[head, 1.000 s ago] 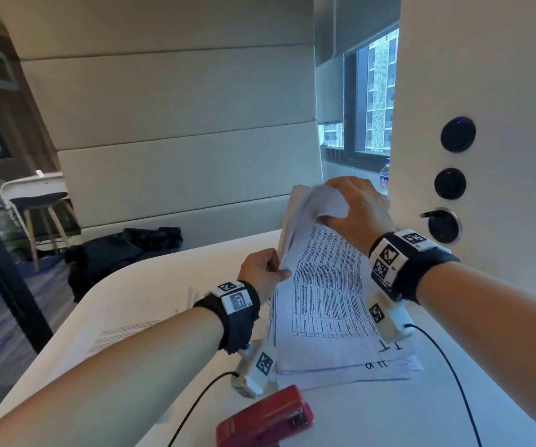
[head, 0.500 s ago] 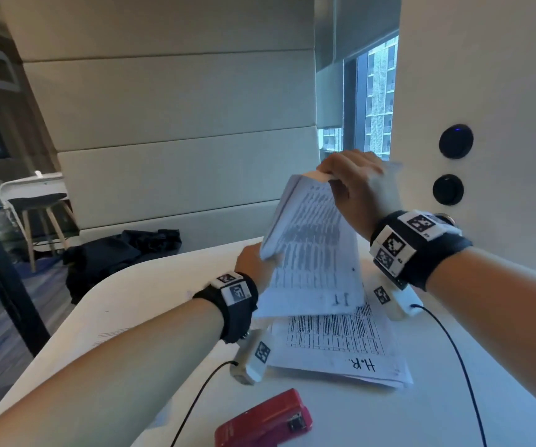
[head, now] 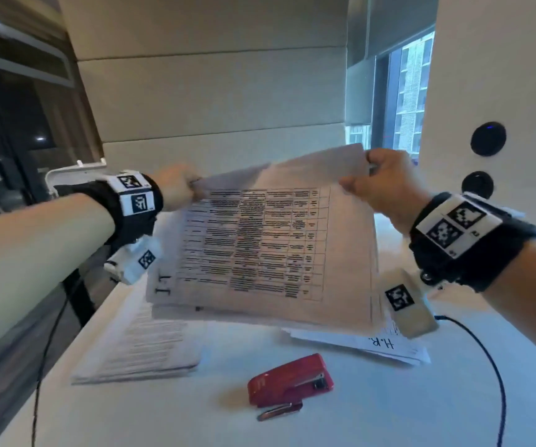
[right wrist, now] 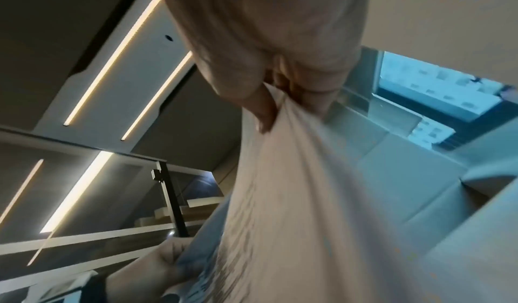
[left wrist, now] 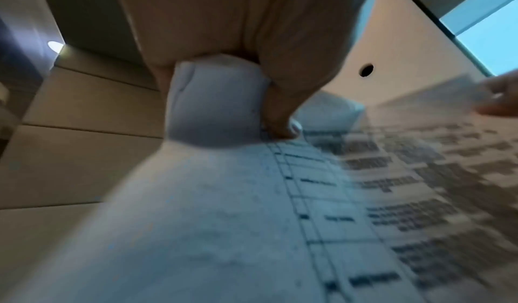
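Item: I.T sheaf (head: 260, 246), held aloft. Left hand (head: 176, 188) and right hand (head: 386, 185) pinch its top corners. Next, likely: square edges, then red stapler (head: 289, 385).

The sheets (head: 260, 246) at the centre of the frame are thin matt paper, printed in black. The stapler (head: 289, 380) at lower centre is glossy red plastic with a bare metal strip beneath. The table (head: 373, 414) is smooth matt white. The wristband (head: 486, 266) at right is black cloth.

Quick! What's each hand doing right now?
Left hand: closed, pinching the top left corner of the printed paper bundle.
Right hand: closed, pinching the bundle's top right corner.
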### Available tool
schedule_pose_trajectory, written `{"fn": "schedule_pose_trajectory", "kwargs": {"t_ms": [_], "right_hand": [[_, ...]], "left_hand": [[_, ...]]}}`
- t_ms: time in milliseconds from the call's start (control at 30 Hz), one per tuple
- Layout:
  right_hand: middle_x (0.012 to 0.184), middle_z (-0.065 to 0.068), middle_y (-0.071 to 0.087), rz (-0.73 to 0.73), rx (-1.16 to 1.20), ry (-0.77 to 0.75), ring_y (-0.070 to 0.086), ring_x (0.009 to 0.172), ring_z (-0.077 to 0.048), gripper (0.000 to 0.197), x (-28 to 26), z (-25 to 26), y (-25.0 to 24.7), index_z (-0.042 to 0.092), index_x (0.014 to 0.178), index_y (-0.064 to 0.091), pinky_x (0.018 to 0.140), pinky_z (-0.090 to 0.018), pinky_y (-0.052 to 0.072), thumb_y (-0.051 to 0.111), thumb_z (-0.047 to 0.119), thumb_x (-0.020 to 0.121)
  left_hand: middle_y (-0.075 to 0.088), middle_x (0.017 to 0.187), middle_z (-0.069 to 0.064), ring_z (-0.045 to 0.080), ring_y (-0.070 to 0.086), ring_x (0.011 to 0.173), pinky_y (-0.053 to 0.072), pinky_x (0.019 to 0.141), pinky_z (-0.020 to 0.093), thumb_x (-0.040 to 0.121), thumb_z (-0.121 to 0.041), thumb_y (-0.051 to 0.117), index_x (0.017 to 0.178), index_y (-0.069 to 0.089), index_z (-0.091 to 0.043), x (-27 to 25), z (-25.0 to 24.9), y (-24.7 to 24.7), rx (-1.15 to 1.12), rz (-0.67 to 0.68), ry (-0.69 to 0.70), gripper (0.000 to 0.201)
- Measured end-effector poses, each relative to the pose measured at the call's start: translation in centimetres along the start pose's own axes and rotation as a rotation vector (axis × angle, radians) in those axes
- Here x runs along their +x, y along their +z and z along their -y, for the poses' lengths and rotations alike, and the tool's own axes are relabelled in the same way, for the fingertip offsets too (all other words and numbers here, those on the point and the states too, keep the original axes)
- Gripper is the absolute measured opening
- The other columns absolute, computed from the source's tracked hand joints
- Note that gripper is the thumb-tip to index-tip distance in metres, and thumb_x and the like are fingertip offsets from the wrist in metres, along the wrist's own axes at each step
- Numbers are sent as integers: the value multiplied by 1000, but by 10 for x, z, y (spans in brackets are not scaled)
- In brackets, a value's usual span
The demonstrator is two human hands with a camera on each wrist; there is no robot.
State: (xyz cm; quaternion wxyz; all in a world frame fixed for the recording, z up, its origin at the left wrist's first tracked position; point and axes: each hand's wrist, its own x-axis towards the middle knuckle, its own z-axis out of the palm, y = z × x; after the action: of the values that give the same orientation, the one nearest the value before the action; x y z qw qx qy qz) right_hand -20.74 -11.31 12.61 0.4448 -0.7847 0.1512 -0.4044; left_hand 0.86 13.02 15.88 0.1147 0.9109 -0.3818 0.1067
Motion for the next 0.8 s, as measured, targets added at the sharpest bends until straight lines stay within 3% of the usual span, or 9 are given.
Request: {"fn": "schedule_pose_trajectory", "kwargs": {"t_ms": [100, 233, 300, 400, 533, 633, 700, 767, 800], "right_hand": [[95, -14, 70, 291, 109, 282, 69, 76, -23, 30, -33, -2, 18, 2, 113, 63, 64, -34, 60, 67, -5, 83], [99, -24, 66, 485, 22, 408, 68, 77, -30, 27, -72, -16, 44, -10, 108, 56, 65, -38, 61, 66, -9, 82], [102, -28, 67, 554, -94, 407, 70, 83, -35, 30, -88, -26, 57, -14, 109, 56, 73, -45, 60, 67, -9, 82], [98, -20, 71, 700, -287, 334, 72, 84, -31, 27, -106, -35, 70, -5, 107, 64, 78, -42, 60, 69, -6, 81], [98, 10, 71, 1099, -604, 122, 66, 93, -12, 44, -122, -34, 72, 18, 111, 64, 87, -33, 49, 79, 10, 70], [110, 3, 67, 1258, -770, 44, 61, 101, -18, 58, -132, -32, 75, 15, 120, 56, 70, -18, 40, 78, 7, 67], [102, -4, 68, 1297, -836, -53, 62, 92, -20, 43, -135, -35, 78, 7, 111, 58, 68, -16, 41, 72, 1, 70], [88, 4, 64, 1271, -906, -117, 56, 81, -12, 28, -136, -40, 77, 23, 92, 55, 73, -21, 42, 68, 3, 77], [82, 9, 59, 1253, -924, -130, 53, 78, -10, 32, -136, -42, 75, 32, 83, 48, 72, -22, 40, 67, 6, 80]], "left_hand": [[66, 106, 12, 20, 52, 85, 38, 76, 30, 98, -26, 52, 120, 63, -17, -30, 11, -7, 192, 196, -52, 26], [64, 91, 1, 20, 56, 85, 42, 80, 30, 95, -23, 57, 99, 64, -18, -68, 35, 17, 188, 359, -76, 9], [63, 85, -1, 18, 55, 81, 42, 76, 30, 94, -22, 59, 93, 65, -11, -85, 49, 39, 165, 436, -93, 12], [63, 85, 4, 18, 52, 77, 39, 71, 29, 94, -24, 58, 88, 64, -9, -107, 65, 74, 144, 533, -134, 18], [50, 76, 1, 17, 42, 70, 29, 57, 24, 95, -24, 56, 79, 51, -14, -130, 74, 108, 168, 627, -167, 20], [46, 70, -2, 16, 39, 65, 27, 56, 25, 94, -24, 56, 73, 45, -17, -136, 80, 122, 149, 645, -197, 25], [45, 70, -2, 14, 39, 64, 27, 56, 24, 94, -25, 55, 73, 44, -18, -137, 79, 127, 154, 656, -200, 25], [46, 71, -4, 13, 40, 64, 27, 55, 24, 95, -26, 54, 75, 46, -17, -137, 76, 130, 173, 669, -196, 24], [48, 72, -4, 14, 41, 65, 28, 56, 24, 95, -26, 54, 75, 47, -17, -137, 76, 132, 173, 680, -204, 23]]}}
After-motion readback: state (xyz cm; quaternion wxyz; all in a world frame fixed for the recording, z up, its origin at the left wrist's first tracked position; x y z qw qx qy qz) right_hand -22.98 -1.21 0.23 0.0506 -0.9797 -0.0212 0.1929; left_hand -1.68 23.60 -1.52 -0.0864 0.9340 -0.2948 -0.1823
